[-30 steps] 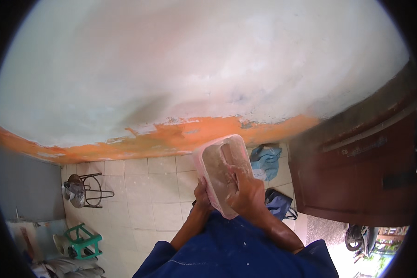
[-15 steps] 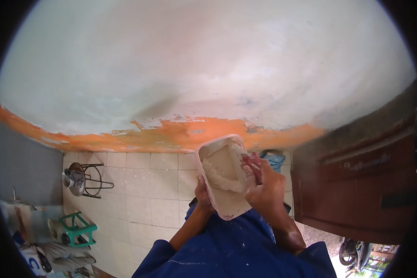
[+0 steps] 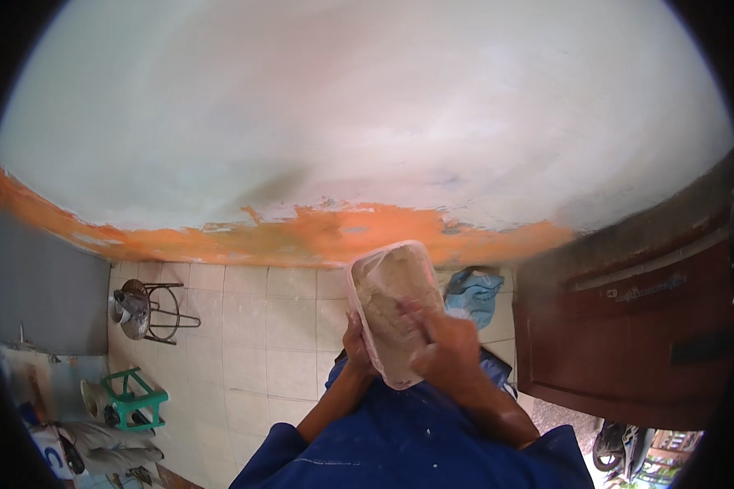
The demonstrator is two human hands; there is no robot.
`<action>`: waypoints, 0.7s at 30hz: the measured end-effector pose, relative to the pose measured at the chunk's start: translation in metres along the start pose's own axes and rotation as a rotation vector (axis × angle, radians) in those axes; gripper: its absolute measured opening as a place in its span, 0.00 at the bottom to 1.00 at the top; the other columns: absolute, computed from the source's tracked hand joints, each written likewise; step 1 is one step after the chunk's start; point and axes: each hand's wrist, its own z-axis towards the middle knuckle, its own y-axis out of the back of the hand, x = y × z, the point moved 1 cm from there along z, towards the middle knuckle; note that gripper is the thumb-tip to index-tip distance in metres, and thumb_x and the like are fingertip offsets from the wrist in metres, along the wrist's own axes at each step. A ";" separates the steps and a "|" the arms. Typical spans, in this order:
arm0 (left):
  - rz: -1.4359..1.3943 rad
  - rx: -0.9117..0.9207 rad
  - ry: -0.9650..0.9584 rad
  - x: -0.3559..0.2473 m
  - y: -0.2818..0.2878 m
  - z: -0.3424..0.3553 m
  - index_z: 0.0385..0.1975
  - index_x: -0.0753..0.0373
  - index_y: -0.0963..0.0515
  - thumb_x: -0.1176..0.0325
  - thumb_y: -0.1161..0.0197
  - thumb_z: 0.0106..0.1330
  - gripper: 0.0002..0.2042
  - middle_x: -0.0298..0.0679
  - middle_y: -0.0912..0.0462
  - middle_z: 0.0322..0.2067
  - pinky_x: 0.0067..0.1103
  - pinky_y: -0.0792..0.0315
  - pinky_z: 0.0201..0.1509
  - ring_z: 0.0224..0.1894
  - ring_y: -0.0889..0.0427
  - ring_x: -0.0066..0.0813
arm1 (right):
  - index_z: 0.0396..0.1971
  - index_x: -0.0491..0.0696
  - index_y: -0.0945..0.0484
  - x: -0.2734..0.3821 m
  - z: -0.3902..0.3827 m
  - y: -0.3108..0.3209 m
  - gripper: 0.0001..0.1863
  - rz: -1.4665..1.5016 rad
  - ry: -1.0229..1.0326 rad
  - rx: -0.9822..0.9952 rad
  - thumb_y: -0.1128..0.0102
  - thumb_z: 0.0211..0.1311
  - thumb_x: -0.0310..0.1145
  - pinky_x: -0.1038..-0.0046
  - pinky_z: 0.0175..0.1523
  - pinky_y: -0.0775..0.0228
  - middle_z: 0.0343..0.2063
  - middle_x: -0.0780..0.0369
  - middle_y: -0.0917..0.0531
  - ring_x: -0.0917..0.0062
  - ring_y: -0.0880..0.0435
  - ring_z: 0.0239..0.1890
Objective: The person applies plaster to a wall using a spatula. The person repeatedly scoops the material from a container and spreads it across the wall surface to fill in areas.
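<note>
I see most of the wall (image 3: 367, 114) coated whitish, with a ragged orange band (image 3: 367, 232) along its foot uncovered. Plenty of paste (image 3: 390, 287) lies in the pinkish rectangular tub (image 3: 351, 281) before the person's waist. The left hand (image 3: 356, 346) grips its side; the right hand (image 3: 447, 342) closes on a blurred tool (image 3: 412, 312). Pale tiles (image 3: 245, 326), a round-seated stool (image 3: 135, 310) and a brown door (image 3: 603, 350) surround them.

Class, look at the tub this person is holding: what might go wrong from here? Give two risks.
The left hand holds the tub at its left side, so a hard push by the right hand might tip it.
Paste inside could also drip onto the tiled floor or the blue fabric lying there.
</note>
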 end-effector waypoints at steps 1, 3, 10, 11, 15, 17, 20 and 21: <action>0.078 -0.127 -0.014 -0.004 -0.008 -0.001 0.63 0.60 0.45 0.43 0.64 0.68 0.32 0.48 0.36 0.59 0.39 0.37 0.62 0.59 0.33 0.44 | 0.39 0.40 0.24 -0.007 -0.001 -0.004 0.18 0.087 -0.009 -0.110 0.40 0.42 0.19 0.69 0.28 0.27 0.25 0.53 0.19 0.63 0.18 0.24; 0.143 -0.282 -0.046 -0.014 -0.013 -0.007 0.63 0.61 0.46 0.42 0.64 0.68 0.32 0.48 0.36 0.59 0.39 0.37 0.62 0.59 0.33 0.45 | 0.39 0.38 0.25 0.005 0.009 0.005 0.19 0.134 -0.013 -0.193 0.41 0.41 0.16 0.69 0.28 0.28 0.26 0.53 0.19 0.61 0.19 0.23; 0.102 -0.297 -0.062 -0.050 -0.008 -0.031 0.64 0.63 0.48 0.45 0.57 0.67 0.32 0.50 0.37 0.59 0.40 0.34 0.60 0.58 0.32 0.46 | 0.39 0.37 0.25 0.037 0.013 -0.029 0.18 -0.061 -0.062 -0.007 0.43 0.41 0.18 0.68 0.27 0.29 0.25 0.49 0.20 0.56 0.20 0.23; 0.112 -0.336 -0.056 -0.052 -0.007 -0.034 0.64 0.63 0.48 0.45 0.57 0.67 0.32 0.50 0.37 0.59 0.40 0.35 0.61 0.58 0.32 0.46 | 0.39 0.37 0.25 0.037 0.005 -0.039 0.18 -0.066 -0.077 0.019 0.43 0.42 0.18 0.69 0.26 0.29 0.24 0.49 0.20 0.57 0.20 0.22; 0.136 -0.402 -0.085 -0.060 -0.007 -0.042 0.63 0.63 0.46 0.43 0.60 0.67 0.33 0.50 0.35 0.58 0.40 0.36 0.61 0.58 0.32 0.45 | 0.36 0.38 0.24 0.040 0.001 -0.059 0.14 0.151 -0.089 -0.002 0.43 0.45 0.20 0.70 0.25 0.30 0.22 0.50 0.21 0.61 0.19 0.20; 0.147 -0.440 -0.074 -0.063 -0.003 -0.045 0.62 0.62 0.44 0.38 0.67 0.67 0.35 0.49 0.33 0.56 0.39 0.35 0.60 0.56 0.31 0.45 | 0.34 0.37 0.23 0.046 0.006 -0.061 0.12 0.203 -0.144 0.024 0.42 0.46 0.21 0.71 0.24 0.31 0.19 0.51 0.21 0.65 0.20 0.18; 0.067 -0.309 -0.181 -0.078 0.013 -0.061 0.62 0.62 0.44 0.38 0.67 0.66 0.35 0.48 0.33 0.56 0.39 0.34 0.59 0.56 0.31 0.44 | 0.32 0.37 0.23 0.062 0.016 -0.071 0.09 0.289 -0.173 0.057 0.40 0.48 0.23 0.73 0.24 0.32 0.16 0.53 0.22 0.70 0.21 0.16; 0.129 -0.370 -0.204 -0.087 0.007 -0.063 0.62 0.61 0.44 0.38 0.67 0.66 0.35 0.48 0.33 0.56 0.39 0.34 0.59 0.56 0.31 0.44 | 0.31 0.37 0.23 0.067 0.018 -0.077 0.09 0.313 -0.184 0.066 0.39 0.49 0.23 0.74 0.24 0.32 0.15 0.54 0.22 0.72 0.22 0.16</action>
